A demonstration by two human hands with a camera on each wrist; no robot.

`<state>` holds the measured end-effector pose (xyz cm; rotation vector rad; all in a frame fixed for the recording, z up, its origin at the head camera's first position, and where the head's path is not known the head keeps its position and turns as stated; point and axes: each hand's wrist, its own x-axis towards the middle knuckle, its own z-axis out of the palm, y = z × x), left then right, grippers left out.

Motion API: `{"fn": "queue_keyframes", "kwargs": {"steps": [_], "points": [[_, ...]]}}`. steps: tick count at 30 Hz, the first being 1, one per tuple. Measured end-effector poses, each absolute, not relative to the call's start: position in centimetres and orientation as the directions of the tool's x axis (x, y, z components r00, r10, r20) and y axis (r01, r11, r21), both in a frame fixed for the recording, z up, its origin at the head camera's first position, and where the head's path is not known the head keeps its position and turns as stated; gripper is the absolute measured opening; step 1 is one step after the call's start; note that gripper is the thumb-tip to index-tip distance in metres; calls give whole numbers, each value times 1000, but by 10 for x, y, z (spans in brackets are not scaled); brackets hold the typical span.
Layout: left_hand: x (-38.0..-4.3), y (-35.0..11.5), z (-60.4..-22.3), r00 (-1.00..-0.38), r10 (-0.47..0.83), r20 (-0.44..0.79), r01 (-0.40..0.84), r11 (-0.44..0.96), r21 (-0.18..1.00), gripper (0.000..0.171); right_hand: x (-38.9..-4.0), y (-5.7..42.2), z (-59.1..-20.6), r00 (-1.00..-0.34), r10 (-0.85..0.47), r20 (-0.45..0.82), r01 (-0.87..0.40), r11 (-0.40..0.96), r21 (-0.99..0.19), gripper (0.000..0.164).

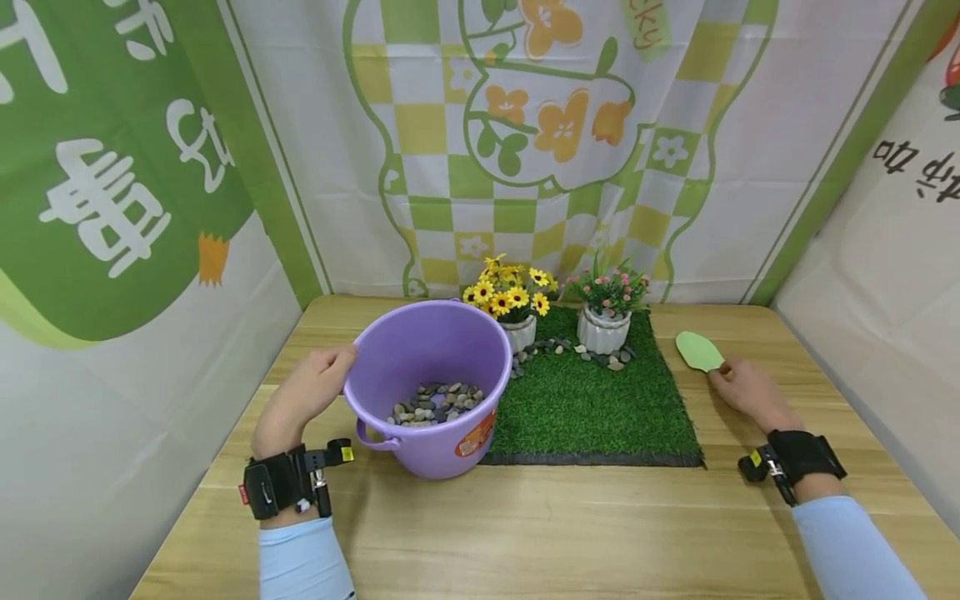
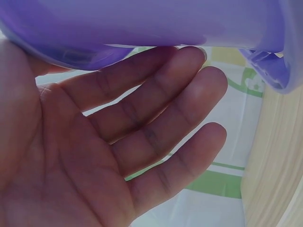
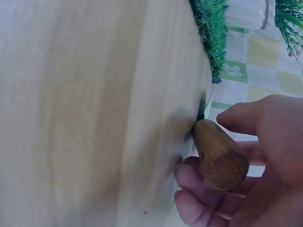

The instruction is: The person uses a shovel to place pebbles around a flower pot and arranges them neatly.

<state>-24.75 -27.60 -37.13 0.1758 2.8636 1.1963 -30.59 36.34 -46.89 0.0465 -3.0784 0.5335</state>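
Observation:
A purple bucket (image 1: 429,333) with pebbles (image 1: 438,403) on its bottom stands on the left part of the table. My left hand (image 1: 303,390) holds its rim at the left side; in the left wrist view the fingers (image 2: 161,127) stretch out under the bucket wall (image 2: 189,23). Over on the right, my right hand (image 1: 752,392) is at a small trowel with a pale green blade (image 1: 699,352), low over the table. In the right wrist view its round wooden handle (image 3: 220,161) lies between the thumb and the curled fingers.
An artificial grass mat (image 1: 600,408) lies right of the bucket. On its back part stand white pots with yellow flowers (image 1: 512,292) and pink flowers (image 1: 609,292), loose pebbles (image 1: 615,362) around them. Printed cloth (image 1: 525,208) hangs behind the wooden table (image 1: 570,533).

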Motion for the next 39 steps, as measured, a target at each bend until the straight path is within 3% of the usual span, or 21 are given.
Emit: {"fn": "queue_keyframes", "kwargs": {"steps": [16, 30, 39], "points": [[-246, -277, -372, -994, 111, 12, 86, 690, 718, 66, -298, 353, -453, -998, 0, 59, -20, 943, -333, 64], [-240, -280, -373, -995, 95, 20, 80, 695, 714, 66, -301, 318, -441, -993, -60, 103, -92, 936, -340, 56], [-239, -274, -365, -991, 133, -7, 95, 742, 664, 64, -297, 275, -419, -968, -150, 201, -206, 933, -294, 38]]}}
